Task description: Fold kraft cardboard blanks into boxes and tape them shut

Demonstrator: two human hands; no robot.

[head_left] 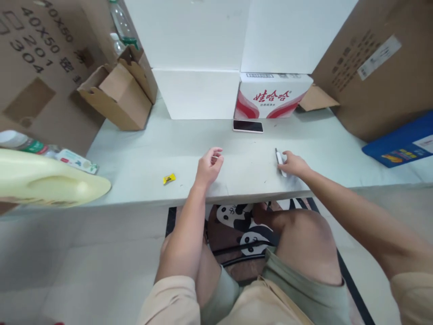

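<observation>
My right hand [295, 165] is closed around a slim white tool with a dark tip [279, 160] at the right of the table [243, 158]. The tool's tip points away from me, and its exact kind is too small to make out. Over the table's front middle, my left hand [209, 167] is loosely curled, with a gap between thumb and fingers and nothing visible in it. To its left lies a small yellow wrapped packet [169, 178]. A phone [248, 126] with a dark screen rests farther back, between my hands and the boxes.
White panels [199, 95] and a red-and-white carton [274, 96] stand at the back. Open cardboard boxes [122, 95] and a pale yellow jug [50, 178] are on the left. A blue box [402, 140] sits right. Tiny dark specks dot the cloth.
</observation>
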